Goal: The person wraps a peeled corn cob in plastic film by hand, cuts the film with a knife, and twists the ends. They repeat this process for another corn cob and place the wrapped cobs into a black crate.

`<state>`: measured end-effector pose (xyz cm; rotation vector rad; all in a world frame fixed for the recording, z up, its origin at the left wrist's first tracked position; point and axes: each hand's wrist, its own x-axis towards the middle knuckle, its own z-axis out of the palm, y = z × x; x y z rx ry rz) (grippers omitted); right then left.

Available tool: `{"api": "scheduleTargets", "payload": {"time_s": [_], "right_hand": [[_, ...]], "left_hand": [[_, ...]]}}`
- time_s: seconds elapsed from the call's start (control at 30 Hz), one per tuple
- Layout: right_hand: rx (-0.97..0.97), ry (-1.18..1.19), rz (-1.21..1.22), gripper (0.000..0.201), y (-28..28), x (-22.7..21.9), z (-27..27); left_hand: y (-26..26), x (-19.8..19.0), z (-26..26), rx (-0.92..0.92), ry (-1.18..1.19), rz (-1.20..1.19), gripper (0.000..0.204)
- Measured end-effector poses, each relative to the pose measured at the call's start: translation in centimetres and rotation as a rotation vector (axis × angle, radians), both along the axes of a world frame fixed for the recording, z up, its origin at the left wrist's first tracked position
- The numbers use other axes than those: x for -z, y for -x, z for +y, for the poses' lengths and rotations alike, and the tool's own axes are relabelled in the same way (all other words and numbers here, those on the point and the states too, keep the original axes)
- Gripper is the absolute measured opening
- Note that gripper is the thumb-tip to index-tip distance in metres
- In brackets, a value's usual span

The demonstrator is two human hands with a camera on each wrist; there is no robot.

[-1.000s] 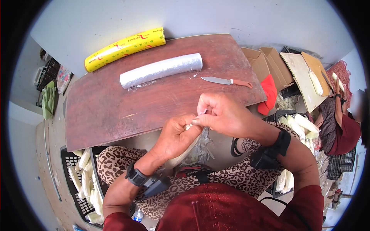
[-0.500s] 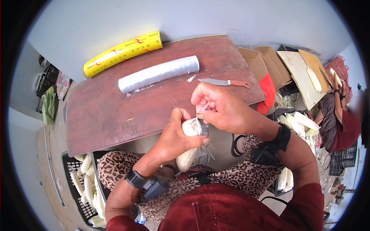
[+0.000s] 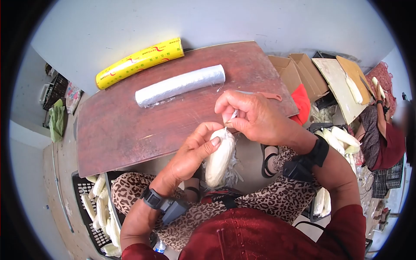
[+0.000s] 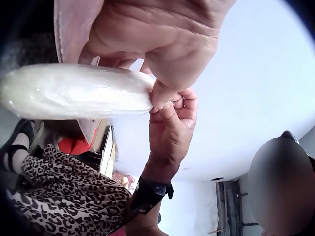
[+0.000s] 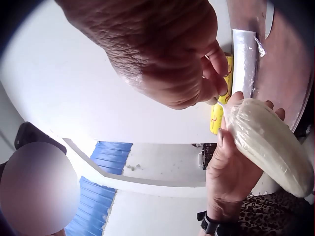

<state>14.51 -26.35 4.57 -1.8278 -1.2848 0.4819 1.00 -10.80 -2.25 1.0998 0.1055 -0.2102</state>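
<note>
1. Clearly, the bare left hand grips the upper end of the pale, oblong, film-wrapped corn ear between thumb and fingers.
2. The corn ear lies just right of that hand, long axis running toward the leopard-print trousers.
3. The bare right hand, just beyond its upper end, pinches the twisted clear film tail.

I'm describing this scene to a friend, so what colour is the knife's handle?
Reddish-brown; the knife handle shows best in the head view.
</note>
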Motion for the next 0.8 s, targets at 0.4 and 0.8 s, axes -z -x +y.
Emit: {"api": "scheduleTargets", "payload": {"time_s": [0.4, 0.8], "right_hand": [[-0.02, -0.062, -0.096, 0.027, -0.1, 0.4, 0.0], [-0.003, -0.049, -0.034, 0.026, -0.5, 0.6, 0.0]], "left_hand": [[-0.3, 0.0, -0.9, 0.014, -0.228, 0.036, 0.056], [-0.4, 0.7, -0.3, 0.022, 0.099, -0.005, 0.05]]}}
